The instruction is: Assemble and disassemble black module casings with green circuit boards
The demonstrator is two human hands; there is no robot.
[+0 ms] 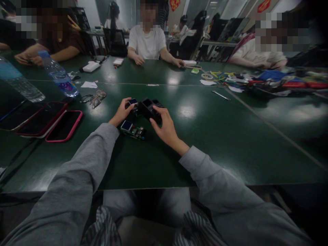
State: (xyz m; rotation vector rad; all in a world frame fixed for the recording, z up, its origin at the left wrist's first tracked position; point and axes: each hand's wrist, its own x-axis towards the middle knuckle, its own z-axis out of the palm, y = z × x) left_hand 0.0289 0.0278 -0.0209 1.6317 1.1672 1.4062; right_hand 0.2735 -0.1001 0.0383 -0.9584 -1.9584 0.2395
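My left hand (122, 111) pinches a small blue-faced module (133, 101) at its fingertips, while my right hand (164, 128) wraps over a black plastic housing (151, 108) on the green counter (217, 136). A circuit board (133, 130) lies just below, between my wrists.

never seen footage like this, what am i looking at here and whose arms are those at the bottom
This is one picture from a camera worn on a person's head, looking forward and down, so the grey-sleeved arms belong to the wearer. No machine is involved, only bare hands.

The left hand pinches a small module with a blue screen. The right hand rests on a black boxy casing. Between them lies a green circuit board with its own small screen.

All this sits on a dark green table. To the left are phones in red cases, glasses and water bottles. Other people sit across the table, with cables and tools near them.
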